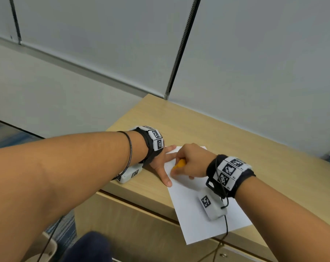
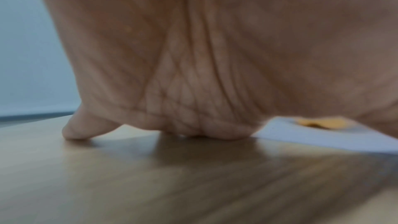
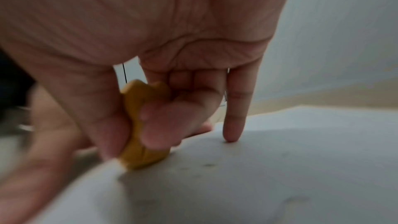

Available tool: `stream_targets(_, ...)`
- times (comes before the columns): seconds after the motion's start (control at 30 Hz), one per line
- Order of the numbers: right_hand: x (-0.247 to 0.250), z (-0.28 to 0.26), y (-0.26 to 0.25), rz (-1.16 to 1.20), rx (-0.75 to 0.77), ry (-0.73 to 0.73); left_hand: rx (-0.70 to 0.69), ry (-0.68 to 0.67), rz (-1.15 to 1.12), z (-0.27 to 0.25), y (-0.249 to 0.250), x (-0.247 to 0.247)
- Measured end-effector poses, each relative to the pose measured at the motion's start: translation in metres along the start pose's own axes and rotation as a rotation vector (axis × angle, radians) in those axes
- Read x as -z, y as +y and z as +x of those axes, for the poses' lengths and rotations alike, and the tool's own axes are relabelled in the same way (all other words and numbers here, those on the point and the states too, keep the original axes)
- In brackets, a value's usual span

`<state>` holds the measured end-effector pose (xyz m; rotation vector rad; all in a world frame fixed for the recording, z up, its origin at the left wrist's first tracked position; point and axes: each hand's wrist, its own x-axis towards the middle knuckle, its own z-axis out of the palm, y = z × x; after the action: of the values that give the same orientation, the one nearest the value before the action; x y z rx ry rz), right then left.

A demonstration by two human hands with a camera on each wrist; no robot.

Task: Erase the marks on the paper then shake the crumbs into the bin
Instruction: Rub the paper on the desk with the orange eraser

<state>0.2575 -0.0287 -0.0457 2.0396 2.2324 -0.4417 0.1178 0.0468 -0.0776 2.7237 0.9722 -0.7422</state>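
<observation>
Right wrist view: your right hand (image 3: 150,91) pinches the yellow eraser (image 3: 142,135) against the paper (image 3: 280,168) beneath it; your left hand (image 1: 160,165), fingers flat, pins the sheet's edge beside it. Risk: hard strokes near that edge could crease the unsupported sheet overhanging the desk (image 1: 236,129)

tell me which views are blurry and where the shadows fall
Head view: mostly sharp, even light, wide-angle bend in the wall lines. Left wrist view: soft throughout, the left hand casting a dark shadow on the desk. Right wrist view: motion blur at lower left around the yellow eraser that the right hand pinches, its shadow on the paper.
</observation>
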Motion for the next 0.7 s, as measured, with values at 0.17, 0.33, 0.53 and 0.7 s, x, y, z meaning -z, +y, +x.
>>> stream_targets(0.17,0.004,0.009,0.002,-0.075,-0.019,0.085,-0.002,0.006,-0.020,-0.001,-0.001,0.000)
stream_targets(0.33,0.010,0.012,0.004,-0.019,-0.059,0.033,-0.021,0.011,-0.028,0.002,-0.004,-0.001)
stream_targets(0.53,0.006,0.009,0.005,0.045,0.038,-0.108,-0.027,0.033,-0.049,0.003,-0.005,-0.004)
stream_targets(0.7,0.008,0.019,0.027,0.036,-0.088,0.111,-0.032,0.042,-0.049,0.003,-0.005,-0.004)
